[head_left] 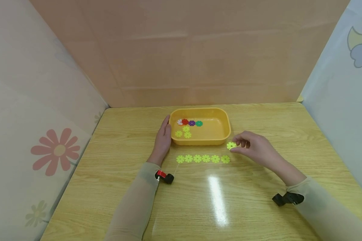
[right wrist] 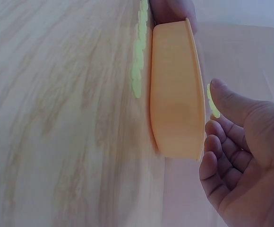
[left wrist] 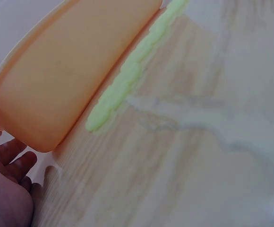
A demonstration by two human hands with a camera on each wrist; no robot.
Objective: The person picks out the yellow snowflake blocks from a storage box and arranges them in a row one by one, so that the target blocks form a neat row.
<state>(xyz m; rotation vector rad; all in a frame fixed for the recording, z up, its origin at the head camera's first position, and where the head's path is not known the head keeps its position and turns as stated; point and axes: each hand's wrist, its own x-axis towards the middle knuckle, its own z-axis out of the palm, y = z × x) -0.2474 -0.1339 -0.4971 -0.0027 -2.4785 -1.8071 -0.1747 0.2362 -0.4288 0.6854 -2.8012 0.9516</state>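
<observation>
My right hand (head_left: 256, 147) pinches a yellow-green snowflake disc (head_left: 231, 145) between thumb and fingers, off the near right corner of the yellow plastic bin (head_left: 199, 143). In the right wrist view the held disc (right wrist: 213, 100) is seen edge-on at the thumb tip. My left hand (head_left: 163, 140) rests against the bin's left end, fingers lying along the outer wall. On the table in front of the bin lies a straight row of several yellow-green snowflake discs (head_left: 197, 158), side by side. The left wrist view shows this row (left wrist: 127, 73) beside the bin's wall.
Inside the bin lie a white disc (head_left: 179, 122), a red disc (head_left: 185, 122), a purple disc (head_left: 191, 123), a green disc (head_left: 199, 124) and three yellow-green discs (head_left: 187, 135). Upright panels stand around the wooden table (head_left: 244, 214) on the left, back and right.
</observation>
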